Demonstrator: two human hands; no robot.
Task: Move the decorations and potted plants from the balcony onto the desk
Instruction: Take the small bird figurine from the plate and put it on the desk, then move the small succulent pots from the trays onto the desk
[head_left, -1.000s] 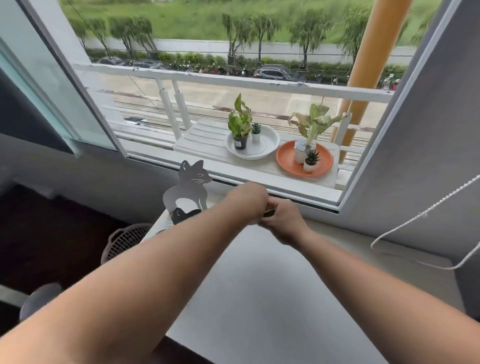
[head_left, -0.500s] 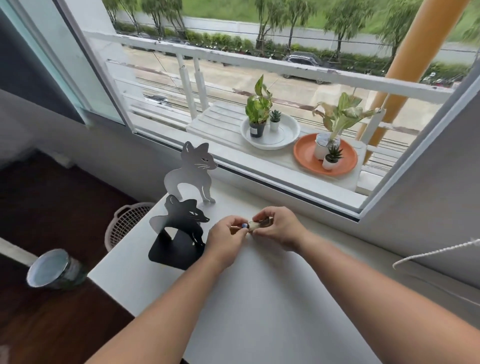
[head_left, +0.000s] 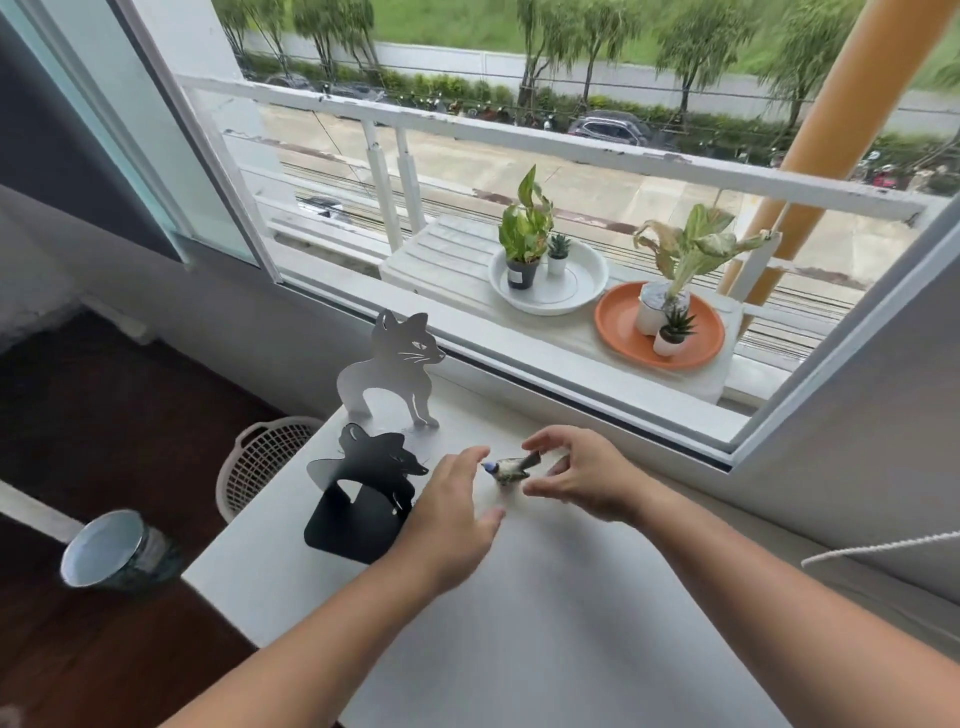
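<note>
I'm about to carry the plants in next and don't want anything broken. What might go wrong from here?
1. The small bird figurine stands between the open left hand and right hand; a brush while pulling away could tip it.
2. The black cat bookend sits right beside the left hand and might get knocked.
3. The pots stand loose on the white tray and orange tray; lifting a tray over the sill could topple them.
</note>
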